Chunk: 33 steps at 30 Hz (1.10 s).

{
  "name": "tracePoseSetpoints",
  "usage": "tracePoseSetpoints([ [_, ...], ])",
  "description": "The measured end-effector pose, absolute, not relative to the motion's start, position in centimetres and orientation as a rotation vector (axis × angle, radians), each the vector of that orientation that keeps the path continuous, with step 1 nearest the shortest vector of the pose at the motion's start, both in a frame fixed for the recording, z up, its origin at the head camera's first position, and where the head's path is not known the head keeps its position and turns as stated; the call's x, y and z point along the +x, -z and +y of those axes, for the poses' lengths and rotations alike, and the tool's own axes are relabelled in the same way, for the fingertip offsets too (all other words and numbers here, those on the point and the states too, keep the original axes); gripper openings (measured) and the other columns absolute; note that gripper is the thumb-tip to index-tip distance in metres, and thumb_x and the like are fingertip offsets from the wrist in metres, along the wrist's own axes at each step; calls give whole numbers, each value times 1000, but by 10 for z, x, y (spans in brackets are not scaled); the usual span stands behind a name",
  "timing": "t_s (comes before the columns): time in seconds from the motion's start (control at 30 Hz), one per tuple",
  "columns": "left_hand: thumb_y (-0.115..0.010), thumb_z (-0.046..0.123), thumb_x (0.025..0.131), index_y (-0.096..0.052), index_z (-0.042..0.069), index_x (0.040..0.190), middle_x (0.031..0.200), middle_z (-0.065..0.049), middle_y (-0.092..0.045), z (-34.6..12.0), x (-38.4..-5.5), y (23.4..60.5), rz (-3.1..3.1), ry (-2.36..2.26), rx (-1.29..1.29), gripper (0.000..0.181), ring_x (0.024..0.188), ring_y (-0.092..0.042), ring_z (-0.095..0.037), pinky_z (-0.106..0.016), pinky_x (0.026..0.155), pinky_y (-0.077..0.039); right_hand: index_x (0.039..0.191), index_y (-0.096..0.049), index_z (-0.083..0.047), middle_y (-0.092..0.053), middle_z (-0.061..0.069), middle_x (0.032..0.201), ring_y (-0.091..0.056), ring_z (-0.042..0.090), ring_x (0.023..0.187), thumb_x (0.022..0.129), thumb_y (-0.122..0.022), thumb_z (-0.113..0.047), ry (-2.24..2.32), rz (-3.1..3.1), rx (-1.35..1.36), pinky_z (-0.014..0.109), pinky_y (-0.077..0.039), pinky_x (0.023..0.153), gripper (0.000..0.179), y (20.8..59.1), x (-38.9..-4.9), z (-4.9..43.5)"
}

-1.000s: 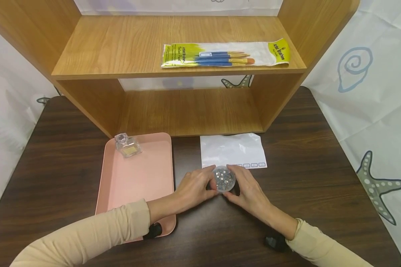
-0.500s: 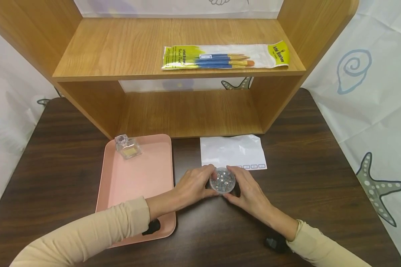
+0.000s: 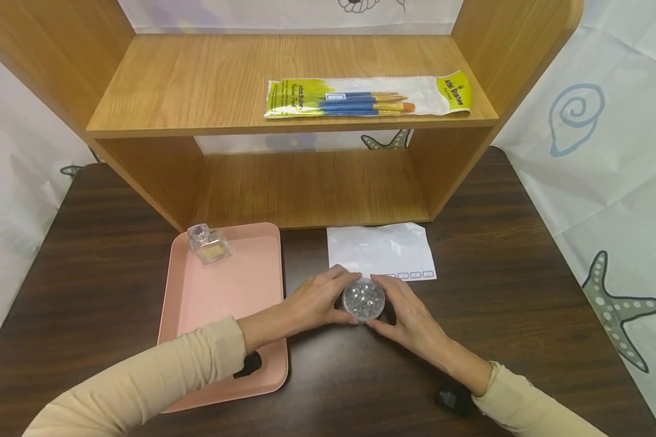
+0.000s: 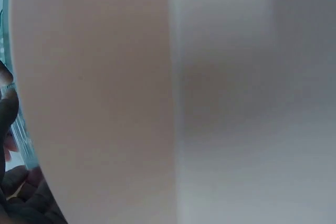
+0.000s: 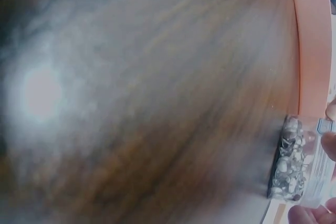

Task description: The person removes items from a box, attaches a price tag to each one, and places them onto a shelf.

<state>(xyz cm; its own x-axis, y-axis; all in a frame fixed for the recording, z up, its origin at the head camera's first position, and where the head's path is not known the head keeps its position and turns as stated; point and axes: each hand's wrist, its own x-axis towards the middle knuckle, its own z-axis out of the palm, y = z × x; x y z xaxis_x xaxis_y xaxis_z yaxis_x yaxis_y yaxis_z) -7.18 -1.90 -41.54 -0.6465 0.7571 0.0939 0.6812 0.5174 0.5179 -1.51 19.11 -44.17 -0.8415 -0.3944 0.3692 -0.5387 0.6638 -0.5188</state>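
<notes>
A round, clear jar [image 3: 363, 299] of shiny, silvery bead-like pieces stands on the dark table, between my two hands. My left hand [image 3: 321, 298] grips its left side, thumb at the near edge and fingers at the far edge. From the right, my right hand [image 3: 410, 312] holds it in the same way. In the right wrist view the jar [image 5: 294, 158] shows side-on, with pieces in its lower part and fingertips at its clear, ridged upper part. The left wrist view catches only a sliver of the jar [image 4: 22, 135] beside dark, blurred fingers.
A pink tray [image 3: 229, 291] lies to the left, with a glass bottle [image 3: 210, 244] in its far corner. Behind the jar is a white sheet [image 3: 379, 249] with small printed boxes. A wooden shelf [image 3: 306, 188] stands behind, carrying a pack of artist brushes [image 3: 366, 97].
My left fingers have shifted from over the jar's top to its far rim. The right hand keeps its hold. The head view has tilted slightly, so the scene sits a little lower.
</notes>
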Motion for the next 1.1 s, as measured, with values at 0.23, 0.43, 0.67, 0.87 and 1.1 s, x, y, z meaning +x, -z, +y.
tracePoseSetpoints([
  [0.23, -83, 33, 68, -54, 2, 126, 112, -10, -60, -20, -75, 417, 2576, -814, 1260, 72, 96, -62, -19, -33, 83, -53, 129, -44, 6, -55, 20, 121, -57, 30, 108, 62, -87, -11, -1161, -2613, 785, 36, -53, 84, 81, 438, -21, 202],
  [0.43, -82, 35, 69, -54, 3, 126, 113, -9, -61, -21, -77, 419, 2577, -810, 1258, 71, 98, -62, -20, -34, 84, -52, 121, -51, 10, -59, 24, 112, -60, 32, 102, 66, -81, 6, -1262, -2445, 569, 27, -52, 84, 63, 417, -42, 220],
  [0.67, -82, 35, 69, -53, 1, 127, 121, -13, -61, -21, -77, 419, 2552, -821, 1247, 73, 109, -61, -24, -36, 91, -49, 121, -50, 13, -59, 14, 107, -59, 18, 102, 76, -68, 14, -1447, -2202, 289, 18, -49, 87, 48, 387, -73, 244],
  [0.87, -83, 35, 69, -53, 1, 127, 122, -14, -62, -21, -79, 420, 2539, -821, 1238, 74, 114, -59, -23, -35, 94, -48, 126, -46, 10, -54, 4, 110, -55, 18, 106, 82, -63, 10, -1575, -2045, 77, 23, -48, 91, 47, 372, -99, 260],
  [1.1, -83, 35, 68, -53, 0, 126, 122, -14, -62, -22, -79, 423, 2537, -842, 1260, 73, 113, -60, -22, -35, 94, -48, 116, -50, 5, -52, 5, 103, -55, 21, 100, 83, -64, 5, -1601, -1949, -34, 17, -49, 84, 36, 350, -117, 261],
])
